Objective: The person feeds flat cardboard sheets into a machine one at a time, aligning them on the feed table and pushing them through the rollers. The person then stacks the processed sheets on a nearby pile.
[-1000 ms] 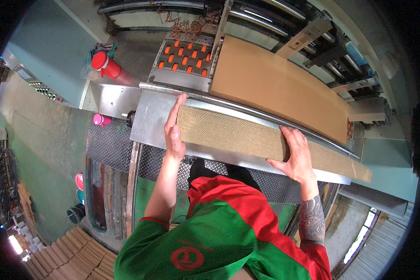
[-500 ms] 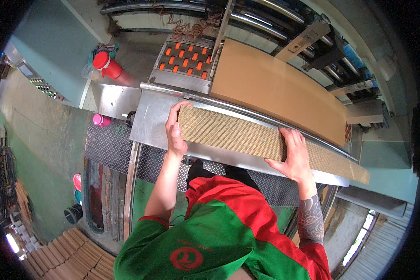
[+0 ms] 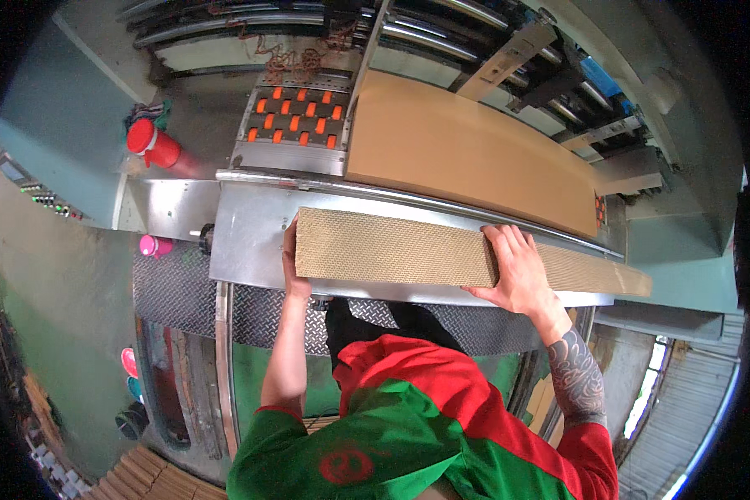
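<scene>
A long stack of corrugated cardboard sheets (image 3: 392, 247), fluted edges facing up, lies between my hands over the metal feed table (image 3: 250, 229). My left hand (image 3: 293, 271) presses against the stack's left end, its fingers mostly hidden behind that end. Farther right, my right hand (image 3: 518, 271) straddles the stack, fingertips over the far edge and thumb along the near one. Beyond the table's raised metal bar, a flat pile of brown cardboard (image 3: 467, 154) sits inside the machine.
Orange rollers (image 3: 296, 117) are set in a plate left of the pile. A red jug (image 3: 152, 143) and a pink cup (image 3: 154, 246) stand to the left. Steel shafts and a slanted bracket (image 3: 508, 60) cross behind. Stacked cardboard (image 3: 146, 473) lies at lower left.
The stack's left end has come slightly nearer to me. My left hand has slid lower on that end, its fingers no longer showing over the far corner. My right hand keeps its grip.
</scene>
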Available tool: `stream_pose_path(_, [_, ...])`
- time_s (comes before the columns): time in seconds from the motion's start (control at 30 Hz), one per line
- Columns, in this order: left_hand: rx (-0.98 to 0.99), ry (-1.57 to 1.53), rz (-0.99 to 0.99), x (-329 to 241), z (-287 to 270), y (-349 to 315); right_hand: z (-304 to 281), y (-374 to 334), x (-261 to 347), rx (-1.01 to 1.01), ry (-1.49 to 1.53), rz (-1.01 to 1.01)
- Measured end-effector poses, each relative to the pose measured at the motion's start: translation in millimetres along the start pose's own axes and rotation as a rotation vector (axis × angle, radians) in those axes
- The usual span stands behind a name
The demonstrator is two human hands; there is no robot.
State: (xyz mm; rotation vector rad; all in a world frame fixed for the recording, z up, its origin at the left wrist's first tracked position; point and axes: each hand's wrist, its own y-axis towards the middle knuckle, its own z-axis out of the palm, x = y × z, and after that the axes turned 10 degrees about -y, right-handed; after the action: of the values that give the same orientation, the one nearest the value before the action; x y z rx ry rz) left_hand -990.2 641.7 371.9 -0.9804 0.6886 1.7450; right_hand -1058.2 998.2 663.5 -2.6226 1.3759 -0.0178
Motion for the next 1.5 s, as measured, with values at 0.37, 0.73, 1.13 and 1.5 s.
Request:
stream_pose_path(0.37, [-0.233,0.268,0.176,56.1,-7.7,32.8,-7.1,-10.2,-9.7,-0.067,0.018,-0.072])
stream_pose_path(0.73, [-0.336,0.138,0.284,-65.7,46.4,-16.7,-100.9,-152.6,-95.8,-0.507,0.103,-0.039])
stream_pose_path(1.13, [-0.272,0.126,0.405,-169.7,143.4,-32.2,337.7,-345.8,-357.6,-1.240,1.152,1.713])
stream_pose_path(1.5, [-0.435,0.188,0.439,-195.0,185.9,-80.2,395.9,-207.5,-294.2,-1.546,2.519,0.973])
